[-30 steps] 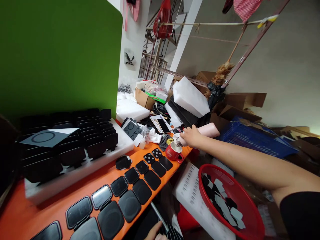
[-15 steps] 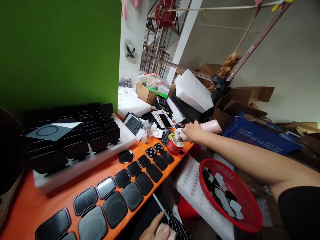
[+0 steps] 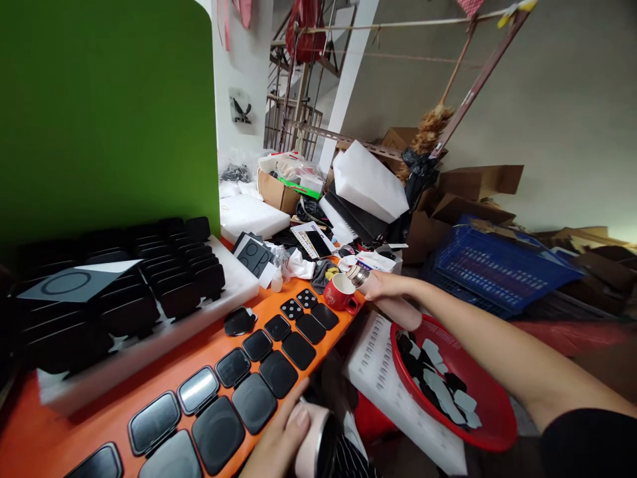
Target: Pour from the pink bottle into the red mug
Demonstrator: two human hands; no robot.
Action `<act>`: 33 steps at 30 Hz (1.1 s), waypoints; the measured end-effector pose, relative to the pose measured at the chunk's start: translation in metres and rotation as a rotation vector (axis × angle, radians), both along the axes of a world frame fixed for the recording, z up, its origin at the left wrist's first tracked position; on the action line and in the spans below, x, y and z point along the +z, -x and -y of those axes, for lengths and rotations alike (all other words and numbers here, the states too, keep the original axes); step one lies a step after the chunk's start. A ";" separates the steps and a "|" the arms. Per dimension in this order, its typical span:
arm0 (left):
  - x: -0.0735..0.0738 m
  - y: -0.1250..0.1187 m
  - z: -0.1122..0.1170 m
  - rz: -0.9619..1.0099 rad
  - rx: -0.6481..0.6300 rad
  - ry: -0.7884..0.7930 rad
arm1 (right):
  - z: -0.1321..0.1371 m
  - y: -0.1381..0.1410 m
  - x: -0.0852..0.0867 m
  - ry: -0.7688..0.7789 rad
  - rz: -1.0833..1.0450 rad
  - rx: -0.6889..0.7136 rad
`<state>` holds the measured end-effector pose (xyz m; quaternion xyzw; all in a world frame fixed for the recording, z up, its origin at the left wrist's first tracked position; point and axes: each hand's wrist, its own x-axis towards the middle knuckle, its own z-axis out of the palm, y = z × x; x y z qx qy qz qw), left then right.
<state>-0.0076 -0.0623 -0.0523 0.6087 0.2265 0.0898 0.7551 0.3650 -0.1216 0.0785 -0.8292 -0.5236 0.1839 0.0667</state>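
Note:
My right hand (image 3: 382,287) is wrapped round a pink thermos flask (image 3: 398,312). The flask leans with its steel mouth at the upper left and its base down over the red basin. Just left of that mouth, a red mug (image 3: 336,296) with a pale inside stands upright at the orange table's edge. My left hand (image 3: 281,431), low in the view, grips a pink cup-like flask lid (image 3: 311,439) whose dark open end faces right. Rows of black hinged compact-like cases (image 3: 233,367) lie open on the table beside the left hand.
A foam tray (image 3: 239,282) of black parts stands on the orange table (image 3: 89,425) before a green panel (image 3: 109,113). A red basin (image 3: 497,405) with black and grey pieces sits right, on white foam (image 3: 368,372). Blue crates (image 3: 497,265), cartons and clutter lie behind.
The flask's mouth has lifted from above the mug and its base has swung down. My left hand has risen with the lid, showing more of it. The view has shifted slightly.

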 end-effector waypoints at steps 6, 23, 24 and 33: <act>0.035 -0.047 -0.026 0.109 0.207 -0.117 | 0.042 0.027 -0.011 -0.291 -0.257 -0.066; 0.074 -0.060 -0.002 -0.146 -0.067 -0.796 | 0.073 0.158 -0.027 -0.062 0.106 0.218; 0.070 -0.058 0.000 -0.046 -0.081 -0.844 | 0.073 0.157 -0.028 -0.061 0.096 0.220; 0.049 -0.050 -0.001 0.006 -0.152 -0.811 | 0.076 0.159 -0.036 -0.015 0.026 0.233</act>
